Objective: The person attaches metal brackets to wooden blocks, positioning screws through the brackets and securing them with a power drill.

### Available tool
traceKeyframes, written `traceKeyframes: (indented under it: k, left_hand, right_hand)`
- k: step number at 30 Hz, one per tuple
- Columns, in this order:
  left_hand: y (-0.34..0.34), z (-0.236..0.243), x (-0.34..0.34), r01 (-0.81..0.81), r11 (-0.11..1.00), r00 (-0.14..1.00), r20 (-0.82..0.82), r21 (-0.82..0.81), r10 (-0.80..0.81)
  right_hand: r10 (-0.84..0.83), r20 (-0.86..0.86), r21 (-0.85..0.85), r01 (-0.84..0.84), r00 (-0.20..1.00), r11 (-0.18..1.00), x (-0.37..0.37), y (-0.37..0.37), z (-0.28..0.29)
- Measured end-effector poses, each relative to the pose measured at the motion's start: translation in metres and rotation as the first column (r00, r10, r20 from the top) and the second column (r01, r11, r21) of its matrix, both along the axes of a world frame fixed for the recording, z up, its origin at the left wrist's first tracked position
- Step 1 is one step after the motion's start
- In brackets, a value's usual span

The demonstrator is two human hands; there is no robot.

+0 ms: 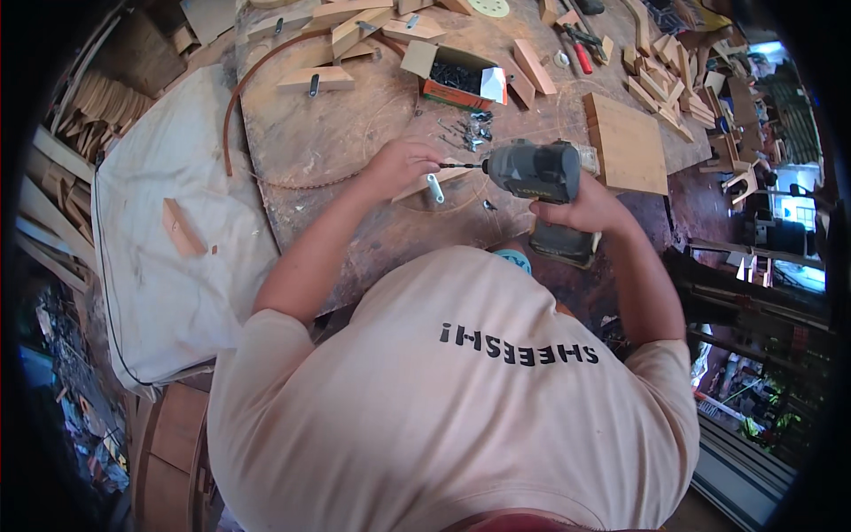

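Right hand point(592, 211) grips the drill point(536, 170) at one-to-two o'clock, its bit point(463, 166) pointing toward nine. Left hand point(399, 168), reaching toward one, has fingers gathered at the bit's tip; hold cannot be told. Open box point(450, 95) at twelve contains small dark hardware point(455, 76). Drill: grey, dark-bodied.

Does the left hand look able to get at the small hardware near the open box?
Probably yes: the left hand is near the small hardware, with bare tabletop between, though its fingers are at the drill bit and would have to leave it.
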State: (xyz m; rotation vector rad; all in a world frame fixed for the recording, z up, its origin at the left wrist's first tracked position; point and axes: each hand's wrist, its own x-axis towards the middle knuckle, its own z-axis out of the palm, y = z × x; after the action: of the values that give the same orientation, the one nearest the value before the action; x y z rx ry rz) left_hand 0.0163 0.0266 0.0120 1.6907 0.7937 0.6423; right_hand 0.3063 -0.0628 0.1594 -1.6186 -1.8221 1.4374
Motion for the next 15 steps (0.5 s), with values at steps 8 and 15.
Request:
traceKeyframes:
  k: [8,15]
  left_hand:
    - [-0.005,-0.050,0.001,0.004,0.977,0.997,0.074,0.215,-0.020]
    - [0.005,-0.057,-0.002,0.118,0.982,0.986,0.100,0.147,-0.134]
  right_hand:
    - [0.094,0.283,-0.120,-0.062,0.955,0.991,-0.044,0.031,0.030]
    - [0.250,0.530,-0.142,-0.206,0.810,0.968,-0.066,0.051,0.036]
